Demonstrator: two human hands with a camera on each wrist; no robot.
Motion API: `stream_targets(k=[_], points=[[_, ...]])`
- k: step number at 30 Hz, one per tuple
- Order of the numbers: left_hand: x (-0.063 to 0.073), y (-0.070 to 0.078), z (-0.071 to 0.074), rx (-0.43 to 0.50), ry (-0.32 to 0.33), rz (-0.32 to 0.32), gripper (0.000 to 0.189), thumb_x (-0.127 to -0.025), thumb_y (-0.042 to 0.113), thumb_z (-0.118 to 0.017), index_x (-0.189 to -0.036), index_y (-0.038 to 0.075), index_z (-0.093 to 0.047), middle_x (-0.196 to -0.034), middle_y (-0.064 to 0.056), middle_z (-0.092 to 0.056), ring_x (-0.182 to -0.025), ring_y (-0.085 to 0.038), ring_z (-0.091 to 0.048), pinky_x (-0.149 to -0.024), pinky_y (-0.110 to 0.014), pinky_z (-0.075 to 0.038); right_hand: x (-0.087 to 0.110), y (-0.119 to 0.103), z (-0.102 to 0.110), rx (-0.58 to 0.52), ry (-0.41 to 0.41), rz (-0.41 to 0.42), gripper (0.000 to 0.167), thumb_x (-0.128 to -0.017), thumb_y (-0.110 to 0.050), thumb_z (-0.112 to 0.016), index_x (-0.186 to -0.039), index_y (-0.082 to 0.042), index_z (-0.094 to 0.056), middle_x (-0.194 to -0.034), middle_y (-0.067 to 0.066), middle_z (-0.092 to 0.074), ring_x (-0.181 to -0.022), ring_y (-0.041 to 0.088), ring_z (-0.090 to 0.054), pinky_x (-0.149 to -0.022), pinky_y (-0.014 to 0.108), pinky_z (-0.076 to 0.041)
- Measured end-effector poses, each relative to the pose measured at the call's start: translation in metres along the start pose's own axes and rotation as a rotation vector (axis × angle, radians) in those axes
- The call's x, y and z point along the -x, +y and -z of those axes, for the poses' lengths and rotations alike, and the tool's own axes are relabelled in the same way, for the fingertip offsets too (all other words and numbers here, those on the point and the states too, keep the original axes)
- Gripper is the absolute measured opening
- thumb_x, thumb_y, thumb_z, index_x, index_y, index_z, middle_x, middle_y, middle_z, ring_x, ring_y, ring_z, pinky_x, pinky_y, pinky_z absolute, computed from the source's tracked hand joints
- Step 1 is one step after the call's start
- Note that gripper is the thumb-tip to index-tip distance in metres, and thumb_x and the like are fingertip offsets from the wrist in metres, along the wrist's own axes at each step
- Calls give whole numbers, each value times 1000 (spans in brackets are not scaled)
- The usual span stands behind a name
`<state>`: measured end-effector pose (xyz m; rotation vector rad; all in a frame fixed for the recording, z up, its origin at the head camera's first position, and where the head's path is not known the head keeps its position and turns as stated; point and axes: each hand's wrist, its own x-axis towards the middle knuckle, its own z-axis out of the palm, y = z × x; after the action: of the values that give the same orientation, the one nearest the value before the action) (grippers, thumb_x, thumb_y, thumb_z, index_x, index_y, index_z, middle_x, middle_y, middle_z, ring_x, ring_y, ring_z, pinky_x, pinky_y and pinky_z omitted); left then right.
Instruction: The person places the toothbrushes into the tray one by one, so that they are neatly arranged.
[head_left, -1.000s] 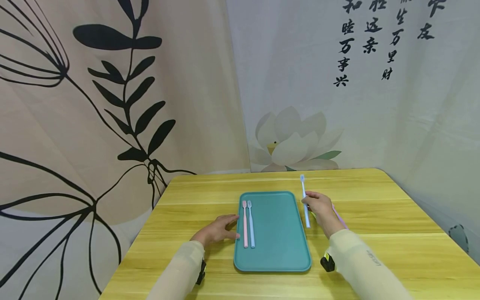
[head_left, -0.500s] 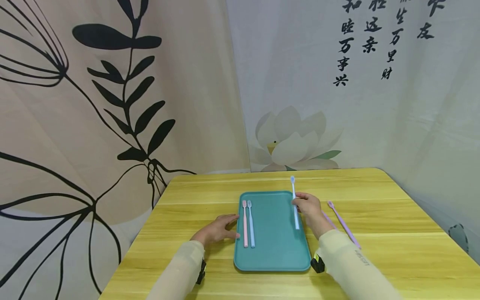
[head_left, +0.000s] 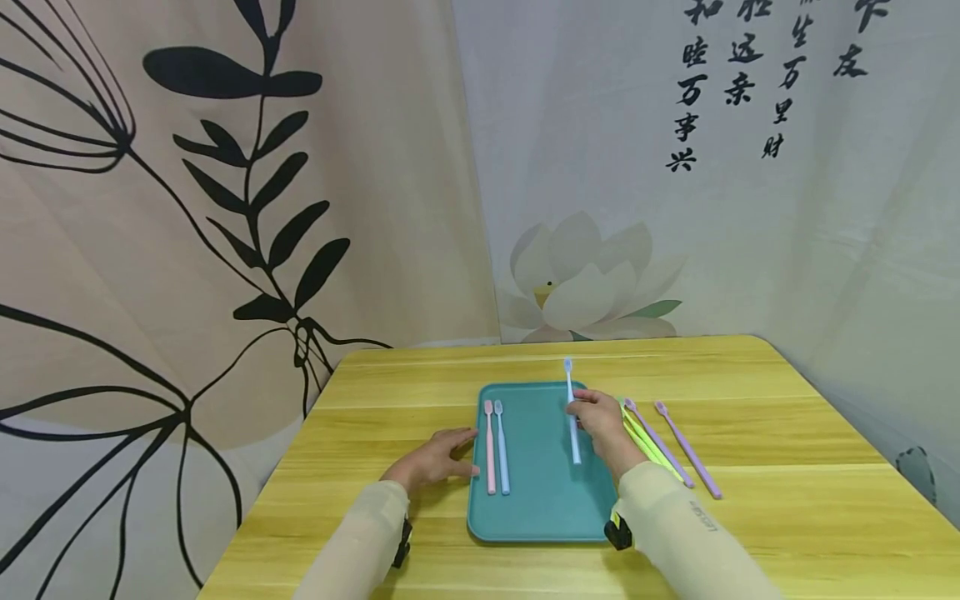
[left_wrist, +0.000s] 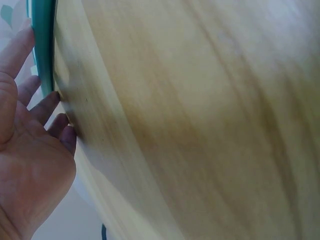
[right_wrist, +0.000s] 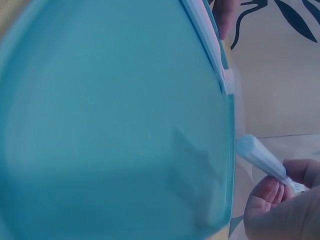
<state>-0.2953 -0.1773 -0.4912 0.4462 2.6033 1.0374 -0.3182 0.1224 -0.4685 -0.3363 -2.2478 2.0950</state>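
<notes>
My right hand (head_left: 606,423) pinches a light blue toothbrush (head_left: 575,443) by its handle, bristle end pointing away, over the right part of the teal tray (head_left: 540,512). From the right wrist view, thumb and fingertips grip the handle (right_wrist: 260,156) above the tray, which casts a shadow of the hand. On the tray's left side a pink toothbrush (head_left: 491,458) and another light blue toothbrush (head_left: 503,458) lie side by side. My left hand (head_left: 431,460) rests at the tray's left edge with fingers loosely extended; in the left wrist view, fingertips (left_wrist: 47,102) are right at the rim.
Right of the tray, yellow-green toothbrushes (head_left: 651,446) lie slanted on the wooden table (head_left: 780,467), partly hidden by my right hand and forearm. Two purple toothbrushes (head_left: 688,450) lie just beyond them. A printed curtain (head_left: 405,208) hangs behind the table's far edge.
The right hand has carried the light blue toothbrush leftward, from beside the tray to over its right part, uncovering the purple and yellow-green toothbrushes. The left hand has stayed put.
</notes>
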Motion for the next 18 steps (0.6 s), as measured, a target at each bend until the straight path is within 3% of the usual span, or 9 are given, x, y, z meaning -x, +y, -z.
stream_targets(k=[18], points=[[0, 1, 0, -6, -6, 2, 76, -89, 29, -76, -154, 13, -38, -158, -16, -30, -146, -39, -21, -115, -59, -23, 9, 3, -22, -4, -15, -27, 35, -87, 3, -63, -122, 7, -64, -110, 18, -64, -81, 19, -59, -72, 32, -52]])
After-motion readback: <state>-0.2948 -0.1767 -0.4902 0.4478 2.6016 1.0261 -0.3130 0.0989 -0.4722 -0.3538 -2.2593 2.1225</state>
